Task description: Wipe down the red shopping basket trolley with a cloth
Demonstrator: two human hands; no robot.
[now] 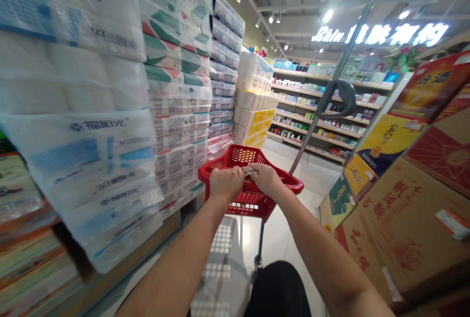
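Both of my hands are in front of me in the head view, over the near rim of a red plastic basket cart (286,190). My left hand (226,181) is closed, with its fingers curled. My right hand (265,178) is closed too, its fingertips meeting the left ones. A small pale thing (249,171) shows between the fingertips; what it is I cannot make out. Beside the right side of the basket, a slanted grey metal pole (306,140) with a dark grey loop grip (337,99) rises to the upper right. The basket's inside is mostly hidden by my hands.
Tall stacks of wrapped tissue rolls (110,150) line the left side. Cardboard cartons (411,214) and coloured boxes (389,135) are piled on the right. Shelves of small goods (312,99) stand ahead, beyond the tiled floor (286,243). My dark-clothed knee (279,290) is below.
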